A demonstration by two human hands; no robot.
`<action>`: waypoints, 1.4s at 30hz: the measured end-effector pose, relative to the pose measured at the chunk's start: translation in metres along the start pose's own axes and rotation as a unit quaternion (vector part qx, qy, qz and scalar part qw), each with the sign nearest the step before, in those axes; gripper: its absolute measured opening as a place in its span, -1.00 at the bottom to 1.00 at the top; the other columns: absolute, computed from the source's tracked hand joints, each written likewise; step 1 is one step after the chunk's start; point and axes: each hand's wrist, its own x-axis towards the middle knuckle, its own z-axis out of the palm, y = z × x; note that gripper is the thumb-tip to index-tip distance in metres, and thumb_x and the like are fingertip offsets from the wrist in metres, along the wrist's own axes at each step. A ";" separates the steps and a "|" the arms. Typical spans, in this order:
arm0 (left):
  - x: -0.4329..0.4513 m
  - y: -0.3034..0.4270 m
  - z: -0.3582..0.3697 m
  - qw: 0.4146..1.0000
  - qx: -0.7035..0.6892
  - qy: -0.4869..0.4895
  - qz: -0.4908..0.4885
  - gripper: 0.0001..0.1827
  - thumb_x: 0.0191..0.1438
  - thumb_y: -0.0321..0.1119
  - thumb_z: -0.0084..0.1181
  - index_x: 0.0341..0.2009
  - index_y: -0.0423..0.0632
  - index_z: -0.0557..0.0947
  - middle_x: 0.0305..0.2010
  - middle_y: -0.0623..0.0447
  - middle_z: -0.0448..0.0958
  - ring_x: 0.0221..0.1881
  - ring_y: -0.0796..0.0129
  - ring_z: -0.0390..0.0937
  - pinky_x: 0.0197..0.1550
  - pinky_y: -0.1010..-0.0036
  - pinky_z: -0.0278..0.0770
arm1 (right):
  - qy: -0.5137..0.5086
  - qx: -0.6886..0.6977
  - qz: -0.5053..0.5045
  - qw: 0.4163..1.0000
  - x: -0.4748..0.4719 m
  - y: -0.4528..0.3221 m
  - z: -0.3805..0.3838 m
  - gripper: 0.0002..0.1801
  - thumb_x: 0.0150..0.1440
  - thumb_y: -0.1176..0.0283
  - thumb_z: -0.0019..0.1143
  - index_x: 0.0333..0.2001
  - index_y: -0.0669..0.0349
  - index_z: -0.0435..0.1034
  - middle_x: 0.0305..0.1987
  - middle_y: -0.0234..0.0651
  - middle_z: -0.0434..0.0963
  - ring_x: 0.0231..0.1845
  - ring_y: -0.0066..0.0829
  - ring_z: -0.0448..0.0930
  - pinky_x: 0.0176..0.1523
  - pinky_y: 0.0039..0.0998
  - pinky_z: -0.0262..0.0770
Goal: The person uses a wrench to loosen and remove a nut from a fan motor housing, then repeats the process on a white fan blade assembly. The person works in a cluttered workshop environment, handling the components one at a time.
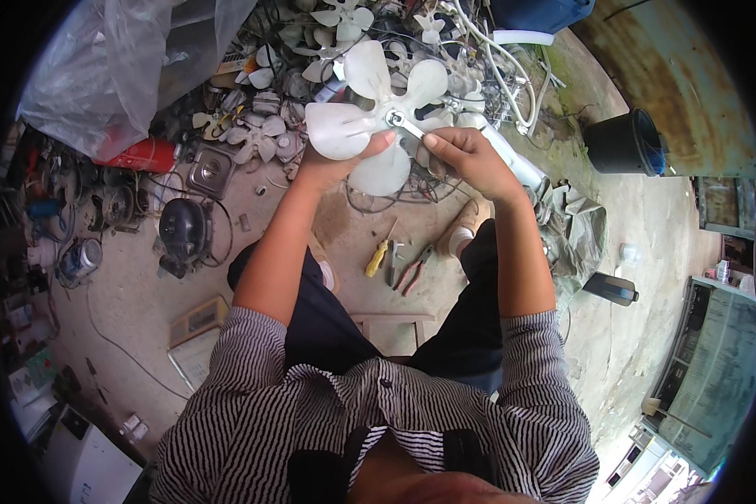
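A white five-bladed fan impeller (383,170) is held up in front of me. My left hand (346,157) grips it from the left, with the thumb on a lower blade near the hub. In my right hand (469,154) is a metal wrench (411,128), its far end on the nut at the hub's centre. Whatever lies behind the blades is largely hidden. On the concrete floor between my feet lie a yellow-handled screwdriver (377,257), a dark slim tool (392,261) and pliers with red handles (414,271).
Loose fan blades (252,140) and tangled parts are heaped beyond my hands. A black compressor (184,230) and a metal pan lid (211,171) stand on the left. A black bucket (620,142) is at the right, with a crumpled grey sheet (579,233) nearer me.
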 end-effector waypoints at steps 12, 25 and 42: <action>0.003 -0.012 0.017 0.987 -0.076 0.136 -0.041 -0.59 -0.11 -0.06 0.33 -0.37 -0.17 0.60 -0.38 0.02 0.59 -0.38 0.28 0.51 -0.29 0.41 0.45 | -0.011 0.203 0.043 0.978 0.003 -0.004 0.033 -0.66 0.29 0.13 -0.17 -0.34 0.14 0.41 -0.54 -0.46 0.50 -0.61 -0.77 0.35 -0.59 -0.75 0.13; 0.001 -0.018 0.021 0.984 0.055 0.169 0.002 -0.53 -0.20 0.01 0.37 -0.41 -0.15 0.58 -0.43 0.02 0.59 -0.37 0.18 0.56 -0.27 0.36 0.49 | -0.046 0.196 0.046 0.978 0.007 0.000 0.036 -0.65 0.29 0.12 -0.17 -0.32 0.16 0.40 -0.52 -0.44 0.50 -0.61 -0.72 0.40 -0.61 -0.73 0.18; -0.005 -0.002 0.002 0.979 0.148 0.082 0.114 -0.55 -0.22 -0.07 0.41 -0.42 -0.17 0.56 -0.42 0.03 0.56 -0.38 0.23 0.54 -0.26 0.38 0.49 | 0.042 -0.096 -0.041 0.994 0.011 0.012 0.001 -0.65 0.26 0.20 -0.05 -0.28 0.29 0.50 -0.63 -0.66 0.21 -0.59 -0.79 0.11 -0.51 -0.66 0.02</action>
